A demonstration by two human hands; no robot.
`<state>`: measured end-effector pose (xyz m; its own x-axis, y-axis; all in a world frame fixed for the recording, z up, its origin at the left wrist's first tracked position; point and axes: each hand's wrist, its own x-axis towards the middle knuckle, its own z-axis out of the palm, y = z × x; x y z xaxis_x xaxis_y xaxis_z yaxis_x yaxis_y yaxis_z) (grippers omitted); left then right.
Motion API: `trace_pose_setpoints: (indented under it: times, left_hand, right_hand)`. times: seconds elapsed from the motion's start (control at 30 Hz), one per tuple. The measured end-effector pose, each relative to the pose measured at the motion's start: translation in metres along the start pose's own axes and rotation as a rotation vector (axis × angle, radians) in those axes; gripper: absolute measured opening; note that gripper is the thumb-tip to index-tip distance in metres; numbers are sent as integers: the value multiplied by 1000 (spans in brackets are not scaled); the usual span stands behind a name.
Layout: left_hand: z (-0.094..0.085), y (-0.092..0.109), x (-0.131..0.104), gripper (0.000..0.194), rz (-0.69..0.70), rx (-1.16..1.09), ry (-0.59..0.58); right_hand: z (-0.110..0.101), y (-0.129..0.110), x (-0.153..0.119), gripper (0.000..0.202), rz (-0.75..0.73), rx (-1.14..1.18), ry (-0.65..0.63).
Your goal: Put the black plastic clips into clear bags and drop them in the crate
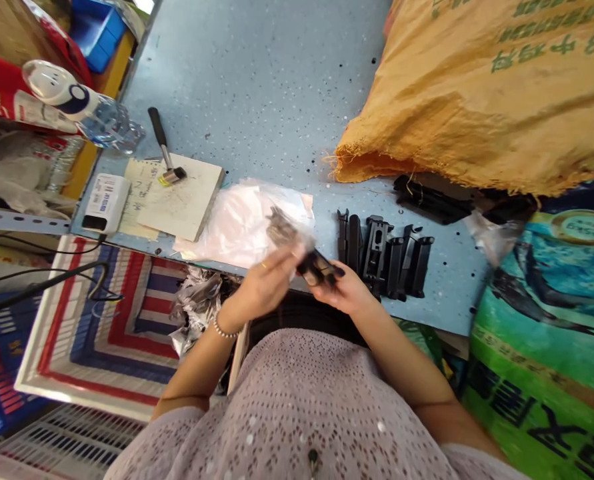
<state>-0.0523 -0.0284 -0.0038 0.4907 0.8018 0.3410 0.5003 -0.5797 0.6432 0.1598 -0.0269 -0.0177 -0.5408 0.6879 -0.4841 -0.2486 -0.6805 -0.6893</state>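
Note:
My right hand point(344, 290) is closed round a black plastic part point(319, 268) at the table's front edge. Close against that part, my left hand point(269, 283) grips a clear plastic bag point(289, 230), which is smeared by motion. Whether the black part is partly inside the bag I cannot tell. Under and beyond my left hand lies a stack of clear bags point(237, 217). To the right of my right hand, several similar black parts point(377, 247) lie side by side on the blue speckled table point(257, 87).
A hammer point(167, 150) rests on a pale board point(187, 203) at the left, near a white device point(107, 203) and a water bottle point(107, 123). An orange woven sack point(457, 100) covers the right side, with a green sack point(547, 313) below it. Striped baskets point(111, 327) stand lower left.

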Motion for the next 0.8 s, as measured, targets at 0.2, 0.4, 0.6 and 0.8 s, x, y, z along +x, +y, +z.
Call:
trace_pose_setpoints:
  times: [0.2,0.4,0.6,0.8]
  left_hand:
    - [-36,43,-27,80,-54,-47,-158]
    - [-114,15,-130,56,-674,93,-430]
    - [-42,-54,-215,18,-1325,231,-900]
    - [-24,-56,-203,35,-1232,91,-641]
  right_hand:
    - [25,-9,-20,25,-263,-599,-41]
    - [-12,-44,-51,33,-373,-1387,452]
    - [-57,-75,-18,57,-393,-1977,297]
    - [-84,-101,23,27,-454,-2014,-95]
